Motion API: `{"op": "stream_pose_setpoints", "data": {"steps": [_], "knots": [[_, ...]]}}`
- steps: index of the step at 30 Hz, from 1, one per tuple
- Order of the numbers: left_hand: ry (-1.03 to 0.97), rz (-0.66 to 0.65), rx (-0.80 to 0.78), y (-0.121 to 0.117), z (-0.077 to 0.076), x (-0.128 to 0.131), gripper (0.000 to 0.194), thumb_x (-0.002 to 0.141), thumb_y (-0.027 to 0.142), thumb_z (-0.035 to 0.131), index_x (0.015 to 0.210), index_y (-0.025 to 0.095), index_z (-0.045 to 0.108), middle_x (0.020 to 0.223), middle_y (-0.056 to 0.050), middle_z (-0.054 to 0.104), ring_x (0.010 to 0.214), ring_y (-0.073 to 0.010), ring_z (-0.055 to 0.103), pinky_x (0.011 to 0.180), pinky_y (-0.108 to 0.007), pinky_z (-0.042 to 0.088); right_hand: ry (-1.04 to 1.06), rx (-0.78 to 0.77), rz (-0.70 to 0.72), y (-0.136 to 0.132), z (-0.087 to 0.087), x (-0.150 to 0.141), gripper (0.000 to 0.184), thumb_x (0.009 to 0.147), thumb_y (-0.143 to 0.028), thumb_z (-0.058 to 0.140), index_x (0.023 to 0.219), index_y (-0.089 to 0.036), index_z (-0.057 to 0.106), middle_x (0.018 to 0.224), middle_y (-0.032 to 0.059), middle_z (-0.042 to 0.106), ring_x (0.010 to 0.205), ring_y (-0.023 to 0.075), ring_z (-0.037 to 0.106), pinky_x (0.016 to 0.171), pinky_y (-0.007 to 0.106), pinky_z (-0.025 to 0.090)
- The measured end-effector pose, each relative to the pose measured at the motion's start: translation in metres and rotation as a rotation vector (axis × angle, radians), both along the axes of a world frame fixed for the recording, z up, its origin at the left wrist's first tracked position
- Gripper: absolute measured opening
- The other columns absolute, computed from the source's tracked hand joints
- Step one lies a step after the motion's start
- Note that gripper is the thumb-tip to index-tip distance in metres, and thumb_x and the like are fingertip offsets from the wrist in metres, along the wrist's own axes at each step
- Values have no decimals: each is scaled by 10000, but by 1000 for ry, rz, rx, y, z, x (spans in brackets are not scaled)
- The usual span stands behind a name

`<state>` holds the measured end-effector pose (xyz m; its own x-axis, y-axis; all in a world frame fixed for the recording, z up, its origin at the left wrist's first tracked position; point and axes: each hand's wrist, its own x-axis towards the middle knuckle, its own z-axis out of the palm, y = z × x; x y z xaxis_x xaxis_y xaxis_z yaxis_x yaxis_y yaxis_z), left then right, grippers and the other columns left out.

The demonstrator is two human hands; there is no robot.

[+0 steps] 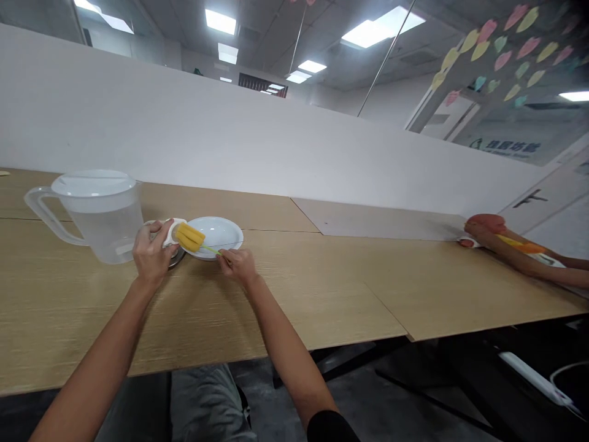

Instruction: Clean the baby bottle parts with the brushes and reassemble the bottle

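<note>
My left hand [153, 248] is closed around a small white cup [170, 233], tilted so that its mouth faces right. At that mouth sits the yellow ridged head of a sponge brush [190, 237]. Its thin green handle runs down to my right hand [237, 266], which pinches the end. Just behind the brush stands a white bowl [223, 232], partly covered by it. A round metal rim [177, 258] shows under my left hand; most of that object is hidden. To the left is a clear plastic pitcher [113, 221] with a white lid.
The wooden table [322, 288] runs along a low white wall [257, 150], with glass above. At the far right, another person's arm [506, 248] rests on the table beside orange and white items. A white power strip [534, 377] lies below the table's edge.
</note>
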<state>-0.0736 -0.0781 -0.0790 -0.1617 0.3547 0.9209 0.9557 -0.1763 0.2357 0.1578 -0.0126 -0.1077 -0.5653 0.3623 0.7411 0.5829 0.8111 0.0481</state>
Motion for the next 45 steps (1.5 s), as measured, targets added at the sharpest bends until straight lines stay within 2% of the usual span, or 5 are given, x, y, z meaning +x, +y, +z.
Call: {"op": "stream_pose_setpoints", "data": {"steps": [12, 23, 28, 38, 45], "knots": [[220, 12, 0, -2, 2, -1, 385, 864, 425, 588, 1190, 233, 658, 1003, -123, 619, 1067, -269, 577, 944, -385, 423, -128, -103, -61, -12, 20, 2, 287, 919, -304, 456, 725, -179, 626, 616, 13, 645, 524, 100, 506, 515, 260, 204], [262, -107, -24, -4, 0, 14, 359, 865, 398, 596, 1185, 251, 665, 1008, -123, 642, 1098, -266, 591, 977, -398, 453, -31, 72, -34, -14, 14, -1, 196, 875, -273, 489, 737, -187, 598, 559, -10, 604, 485, 96, 506, 487, 252, 228], [376, -187, -33, -6, 4, 32, 295, 898, 243, 549, 1157, 299, 677, 934, -84, 659, 1065, -223, 617, 984, -372, 460, -18, 84, -42, -15, 11, -8, 175, 869, -283, 508, 765, -186, 610, 578, -6, 619, 491, 99, 521, 485, 251, 261], [227, -33, -53, -2, 1, -11, 410, 839, 379, 640, 1230, 256, 643, 1105, -150, 618, 1097, -283, 592, 923, -389, 484, 93, 144, -31, -9, 16, 0, 330, 967, -346, 443, 752, -193, 640, 558, -10, 619, 495, 86, 521, 528, 257, 300], [284, -110, -32, -2, 2, 9, 328, 869, 368, 600, 1174, 268, 671, 1044, -111, 632, 1076, -253, 602, 957, -385, 471, 195, 171, -36, -9, 12, -3, 371, 950, -375, 460, 654, -193, 589, 507, -5, 580, 471, 95, 504, 516, 263, 289]]}}
